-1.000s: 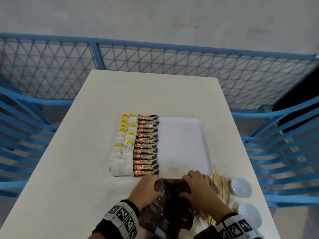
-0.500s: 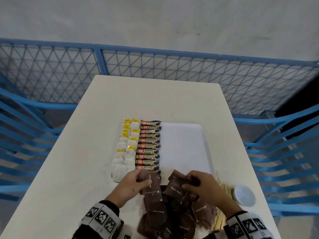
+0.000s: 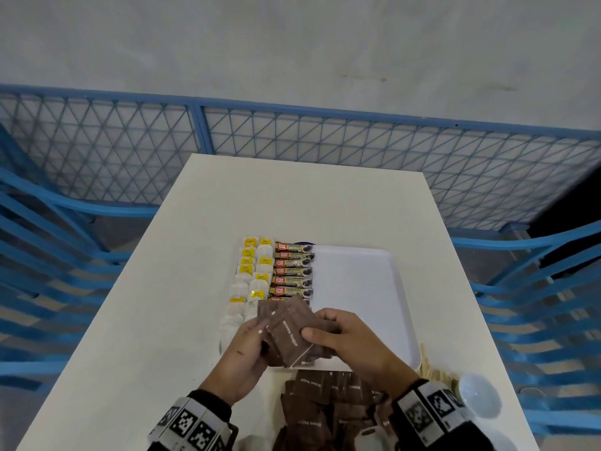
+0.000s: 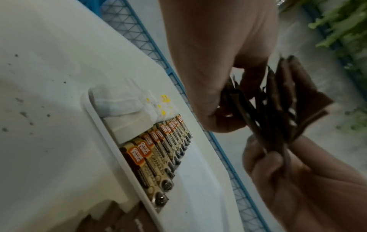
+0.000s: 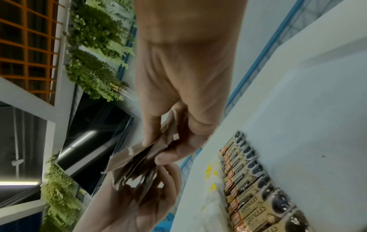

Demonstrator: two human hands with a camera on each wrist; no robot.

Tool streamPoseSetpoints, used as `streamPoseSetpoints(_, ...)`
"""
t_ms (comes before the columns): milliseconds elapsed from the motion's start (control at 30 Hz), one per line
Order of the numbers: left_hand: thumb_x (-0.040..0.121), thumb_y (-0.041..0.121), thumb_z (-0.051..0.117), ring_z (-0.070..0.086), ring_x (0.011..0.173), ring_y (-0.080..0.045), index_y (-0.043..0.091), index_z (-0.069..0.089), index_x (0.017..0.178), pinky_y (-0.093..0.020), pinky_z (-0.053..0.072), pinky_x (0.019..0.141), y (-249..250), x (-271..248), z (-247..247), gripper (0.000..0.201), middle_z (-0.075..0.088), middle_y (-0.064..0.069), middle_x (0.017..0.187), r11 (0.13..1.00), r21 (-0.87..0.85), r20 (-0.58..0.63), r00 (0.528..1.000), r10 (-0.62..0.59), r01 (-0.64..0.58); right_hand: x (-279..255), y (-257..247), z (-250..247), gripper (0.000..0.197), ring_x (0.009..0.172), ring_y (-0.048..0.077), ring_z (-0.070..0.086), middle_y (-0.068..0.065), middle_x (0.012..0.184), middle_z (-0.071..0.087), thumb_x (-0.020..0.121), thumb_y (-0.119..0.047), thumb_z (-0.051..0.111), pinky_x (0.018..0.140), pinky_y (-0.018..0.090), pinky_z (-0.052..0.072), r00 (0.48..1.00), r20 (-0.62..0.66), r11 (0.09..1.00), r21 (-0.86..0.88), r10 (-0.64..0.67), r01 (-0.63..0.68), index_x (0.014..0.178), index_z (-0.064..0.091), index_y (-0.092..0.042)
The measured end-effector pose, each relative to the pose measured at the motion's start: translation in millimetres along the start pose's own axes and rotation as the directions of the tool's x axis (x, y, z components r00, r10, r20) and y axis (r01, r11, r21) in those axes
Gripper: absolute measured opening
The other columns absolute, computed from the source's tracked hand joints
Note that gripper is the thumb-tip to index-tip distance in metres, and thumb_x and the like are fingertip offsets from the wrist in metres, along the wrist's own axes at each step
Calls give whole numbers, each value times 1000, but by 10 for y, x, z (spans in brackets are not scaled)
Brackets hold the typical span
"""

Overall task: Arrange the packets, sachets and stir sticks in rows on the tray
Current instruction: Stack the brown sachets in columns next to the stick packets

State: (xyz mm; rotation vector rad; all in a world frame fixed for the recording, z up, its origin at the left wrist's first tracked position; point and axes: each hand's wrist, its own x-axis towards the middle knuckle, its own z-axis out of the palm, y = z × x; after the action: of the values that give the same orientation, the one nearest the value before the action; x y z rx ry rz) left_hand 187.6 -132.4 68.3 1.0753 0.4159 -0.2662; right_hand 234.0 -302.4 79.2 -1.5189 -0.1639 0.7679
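Brown sugar sachets (image 3: 287, 333) were fanned in a small stack held above the near left corner of the white tray (image 3: 361, 294). The left hand (image 3: 247, 349) gripped the stack from the left side, and the right hand (image 3: 344, 343) pinched it from the right with thumb on top. On the tray lay two rows of tea bags (image 3: 248, 281) and, beside them, one row of coffee granule sticks (image 3: 292, 271). More brown sachets (image 3: 325, 402) lay in a loose pile on the counter (image 3: 156, 320), near the wooden stir sticks (image 3: 429, 369) and a small white bowl (image 3: 479, 395).
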Motion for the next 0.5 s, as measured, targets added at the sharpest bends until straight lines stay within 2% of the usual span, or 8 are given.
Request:
streamPoseSetpoints(67, 97, 23, 36, 71, 87, -24, 8, 67, 106, -32, 58, 64, 61, 0, 5, 35, 72, -15, 103, 988, -151, -2, 999, -33, 33, 105, -17, 82, 5, 71, 13, 67, 3, 79, 68, 84, -7, 65, 67, 25, 56, 1000, -23, 1000, 2, 10, -10, 87, 62, -8)
streamPoseSetpoints(133, 95, 25, 36, 71, 79, -28, 8, 70, 100, -36, 58, 60, 128, -12, -10, 38, 72, -17, 98, 954, -292, 7, 998, -66, 66, 190, -24, 139, 8, 78, 20, 67, 9, 85, 68, 82, -8, 68, 75, 33, 58, 998, -58, 1000, 1, -5, 5, 89, 63, -8)
streamPoseSetpoints(200, 92, 34, 40, 70, 77, -30, 12, 74, 94, -47, 57, 71, 171, -9, -29, 40, 72, -17, 96, 929, -359, 34, 996, -82, 89, 256, -21, 178, 17, 81, 22, 66, 10, 87, 68, 80, -15, 71, 77, 36, 56, 996, -84, 998, -53, -28, 24, 93, 64, -8)
streamPoseSetpoints(267, 88, 52, 40, 71, 81, -34, 15, 75, 93, -56, 51, 81, 208, -20, -32, 51, 72, -18, 98, 915, -389, 51, 994, -92, 105, 295, -12, 207, 20, 82, 18, 66, 5, 86, 69, 76, -24, 73, 77, 34, 55, 995, -82, 992, -121, -50, 40, 91, 65, -13)
streamPoseSetpoints(333, 77, 64, 46, 71, 85, -34, 16, 76, 93, -56, 52, 77, 231, -25, -49, 58, 72, -18, 100, 922, -378, 85, 995, -60, 88, 318, -35, 243, 11, 77, 8, 64, -3, 81, 67, 80, -23, 71, 69, 22, 52, 995, -67, 983, -177, -70, 58, 85, 62, -23)
streamPoseSetpoints(400, 68, 55, 73, 70, 90, -31, 15, 75, 95, -51, 58, 73, 252, -31, -51, 49, 71, -19, 103, 948, -307, 141, 989, -38, 80, 334, -49, 262, 10, 78, 6, 58, -6, 84, 60, 86, -25, 66, 67, 15, 45, 992, -45, 935, -341, -119, 96, 84, 56, -29)
streamPoseSetpoints(433, 65, 41, 80, 70, 90, -29, 12, 73, 99, -45, 59, 69, 240, -16, -72, 45, 71, -19, 104, 957, -278, 154, 987, -42, 84, 343, -43, 267, 8, 81, 8, 53, -7, 85, 54, 88, -30, 62, 69, 15, 41, 986, -40, 866, -484, -161, 122, 86, 54, -27)
streamPoseSetpoints(500, 71, 19, 72, 71, 88, -24, 9, 66, 108, -36, 59, 66, 221, 34, -98, 39, 71, -17, 103, 972, -225, 102, 994, -51, 73, 359, -5, 296, 27, 90, 12, 41, -9, 88, 40, 92, -44, 49, 77, 21, 35, 973, 1, 687, -708, -230, 163, 99, 51, -19)
